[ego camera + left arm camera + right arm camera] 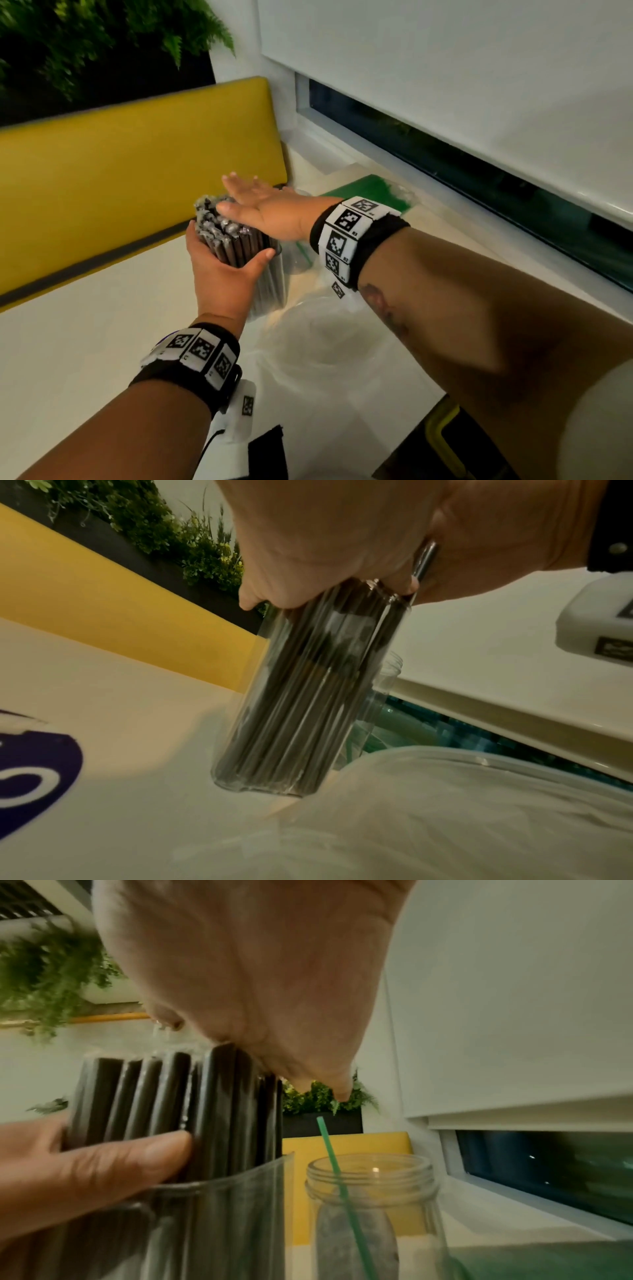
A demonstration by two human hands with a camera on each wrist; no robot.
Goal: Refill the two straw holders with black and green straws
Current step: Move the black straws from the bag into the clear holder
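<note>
Black straws (236, 246) gripped by left hand (219, 274) — right hand (267, 212) flat (fingers spread) on top

Black straws (236, 243) bundled in clear holder (291, 723), seemingly tilted, second jar (373, 1204) with one green straw (337, 1172)

We see black straws (236, 246) in a clear glass holder (291, 710). At three o'clock, one green straw (337, 1172) in a clear jar (373, 1204). Yellow bench back (137, 164) at ten o'clock; black-and-white checked wristbands (342, 236).
</note>
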